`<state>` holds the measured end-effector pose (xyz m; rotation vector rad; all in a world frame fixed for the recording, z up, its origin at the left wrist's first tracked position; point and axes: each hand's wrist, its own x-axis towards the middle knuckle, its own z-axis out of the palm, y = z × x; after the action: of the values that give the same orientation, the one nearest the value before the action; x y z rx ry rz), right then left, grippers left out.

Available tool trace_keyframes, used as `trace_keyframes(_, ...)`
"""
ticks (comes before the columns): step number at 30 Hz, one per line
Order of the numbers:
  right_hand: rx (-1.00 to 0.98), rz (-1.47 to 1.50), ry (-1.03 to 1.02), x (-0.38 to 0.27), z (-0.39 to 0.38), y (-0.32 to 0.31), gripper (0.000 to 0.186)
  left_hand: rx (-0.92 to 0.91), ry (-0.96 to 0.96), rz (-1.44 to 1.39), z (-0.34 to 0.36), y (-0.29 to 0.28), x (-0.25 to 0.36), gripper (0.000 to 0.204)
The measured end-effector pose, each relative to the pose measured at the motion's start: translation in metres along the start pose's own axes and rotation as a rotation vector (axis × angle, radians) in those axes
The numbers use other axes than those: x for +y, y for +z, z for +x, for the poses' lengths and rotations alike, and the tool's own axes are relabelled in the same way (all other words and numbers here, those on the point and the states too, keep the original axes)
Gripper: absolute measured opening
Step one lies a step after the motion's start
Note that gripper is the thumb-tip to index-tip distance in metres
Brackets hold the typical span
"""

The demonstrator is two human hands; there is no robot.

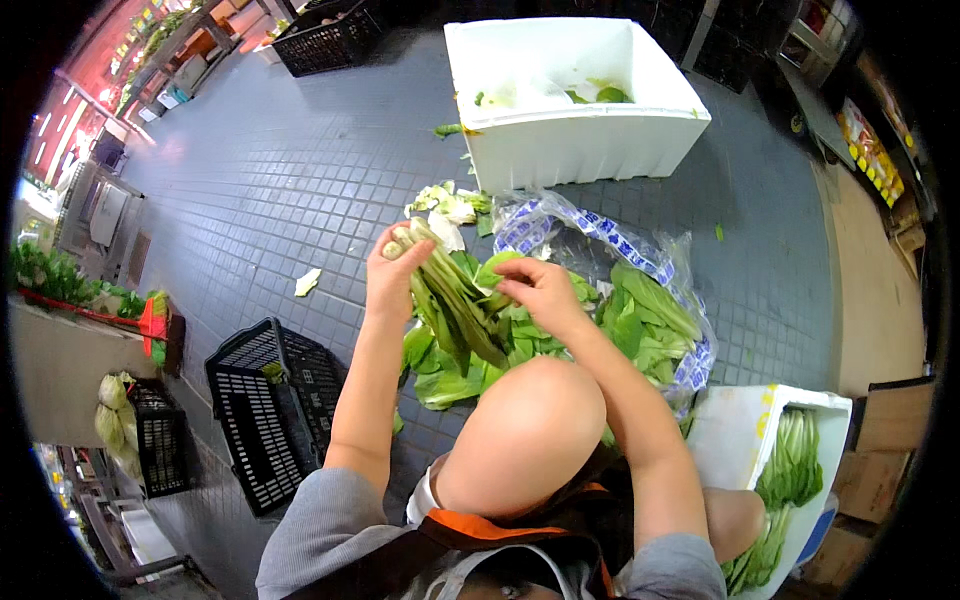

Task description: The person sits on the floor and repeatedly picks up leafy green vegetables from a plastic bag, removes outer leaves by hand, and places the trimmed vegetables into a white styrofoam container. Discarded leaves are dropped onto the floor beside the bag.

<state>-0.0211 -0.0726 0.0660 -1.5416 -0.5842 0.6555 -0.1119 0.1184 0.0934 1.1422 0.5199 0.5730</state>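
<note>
Holding up a bunch of long green leaves with pale stems (455,300), with the left hand (391,272) closed tight around the stems. Pinching a small round green leaf (489,270) in the right hand (545,292), just beside the bunch. Under the hands, can see a heap of loose green leaves (450,387) on a grey tiled floor (250,240), next to a clear plastic bag with a blue-and-white band (628,247). To the right, can see a white foam box (727,422) with long greens (797,460) inside; to the left, a black plastic basket (238,392). Farther off, can spot pale leaf scraps (450,207), a big white foam box (590,150) with green bits (611,95) inside, and last a black plastic crate (325,46).
</note>
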Motion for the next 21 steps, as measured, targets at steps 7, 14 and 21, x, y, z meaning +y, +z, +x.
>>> trace_keyframes(7, 0.076, -0.432, -0.257, 0.007, 0.004, -0.013, 0.032, -0.112, 0.313, 0.765, -0.019, 0.005, 0.030, 0.034)
trace_keyframes(14, -0.162, -0.321, -0.312, -0.067, 0.005, 0.008, 0.025, -0.406, 0.534, 1.047, -0.037, 0.029, 0.040, 0.037)
trace_keyframes(21, 0.230, -1.066, -0.547, -0.034, -0.009, -0.034, 0.054, -0.412, 0.473, 1.167, -0.020, 0.032, 0.072, 0.031)
